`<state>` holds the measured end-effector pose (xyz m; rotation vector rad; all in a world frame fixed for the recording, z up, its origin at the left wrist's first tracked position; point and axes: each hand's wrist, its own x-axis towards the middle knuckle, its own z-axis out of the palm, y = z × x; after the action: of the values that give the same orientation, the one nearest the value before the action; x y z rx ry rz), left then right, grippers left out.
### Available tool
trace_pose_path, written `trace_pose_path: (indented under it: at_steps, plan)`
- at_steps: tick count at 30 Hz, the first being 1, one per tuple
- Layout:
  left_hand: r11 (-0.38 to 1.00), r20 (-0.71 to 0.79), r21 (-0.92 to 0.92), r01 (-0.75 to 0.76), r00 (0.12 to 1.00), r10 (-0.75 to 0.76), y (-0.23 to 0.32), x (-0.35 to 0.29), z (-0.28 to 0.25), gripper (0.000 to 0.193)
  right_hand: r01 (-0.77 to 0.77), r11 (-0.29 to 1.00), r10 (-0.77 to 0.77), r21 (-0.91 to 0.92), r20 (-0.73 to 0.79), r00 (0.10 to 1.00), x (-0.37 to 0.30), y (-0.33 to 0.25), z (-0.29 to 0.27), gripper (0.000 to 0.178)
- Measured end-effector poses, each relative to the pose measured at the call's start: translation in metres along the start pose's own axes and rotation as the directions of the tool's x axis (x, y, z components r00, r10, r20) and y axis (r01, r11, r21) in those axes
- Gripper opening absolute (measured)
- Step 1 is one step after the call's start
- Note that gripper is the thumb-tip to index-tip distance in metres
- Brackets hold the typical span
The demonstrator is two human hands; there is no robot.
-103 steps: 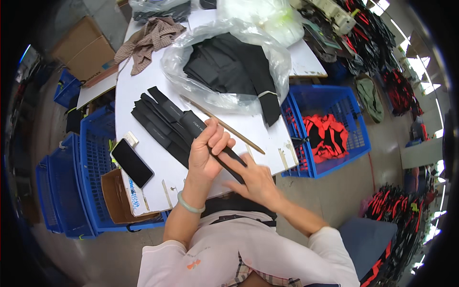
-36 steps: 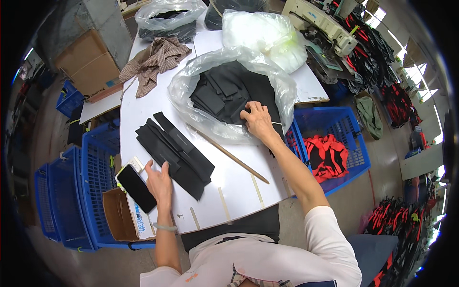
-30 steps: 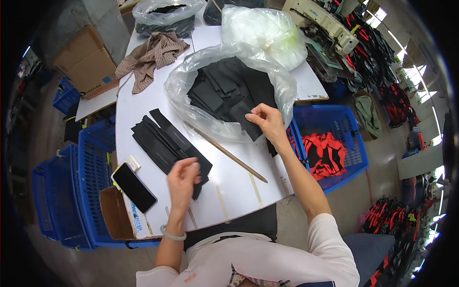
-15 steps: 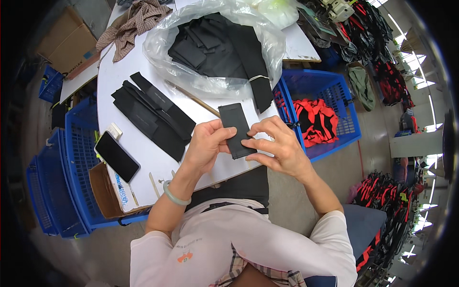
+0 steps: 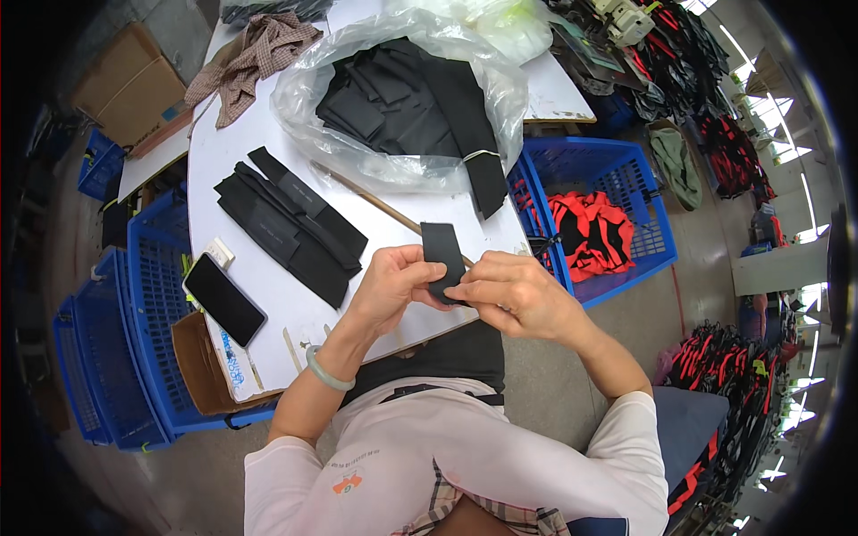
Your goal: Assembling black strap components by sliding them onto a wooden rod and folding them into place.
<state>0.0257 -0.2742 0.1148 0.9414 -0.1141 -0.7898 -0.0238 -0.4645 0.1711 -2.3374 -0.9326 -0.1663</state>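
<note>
**Small black fabric piece pinched with both hands over the tabletop edge**

A flat black rectangular fabric piece (image 5: pixel 444 255) is held upright just above the near edge of the white tabletop (image 5: pixel 214 170). The left hand (image 5: pixel 393 286) is closed on its lower left side, thumb in front; the right hand (image 5: pixel 514 295) is closed on the lower right corner, fingertips pinching. So both grips are shut on the same piece, touching each other around it.

At 10 o'clock from the hands a stack of long black fabric strips (image 5: pixel 290 223) is laid flat. At 12 o'clock a clear plastic bag full of black fabric pieces (image 5: pixel 402 98) is seen, with a thin wooden stick (image 5: pixel 380 205) lying in between. A black smartphone (image 5: pixel 223 299) sits at 9 o'clock, and a blue plastic crate with red-and-black items (image 5: pixel 594 223) at 3 o'clock.

Probably best done with the edges kept lined up and the pinch kept low, so the piece is not twisted or creased.
</note>
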Motion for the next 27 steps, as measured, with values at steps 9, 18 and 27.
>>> trace_pose_path:
  at_steps: [9, 18, 27]
  plan:
    - [0.975, -0.354, 0.115, -0.19, 0.909, 0.219, -0.014, 0.0, 0.002, 0.015, -0.136, 0.983, 0.157, 0.121, -0.191, 0.969, 0.001, 0.003, 0.015, 0.036]
    - [0.982, 0.045, 0.093, -0.164, 0.986, 0.161, -0.015, 0.002, -0.006, 0.021, -0.322, 0.864, 0.411, 0.388, -0.174, 0.895, 0.007, 0.0, 0.008, 0.024]
    - [0.681, -0.088, 0.563, -0.469, 0.785, 0.613, -0.031, 0.004, -0.002, 0.012, -0.375, 0.915, 0.396, 0.151, -0.518, 0.758, 0.004, -0.009, 0.033, 0.012]
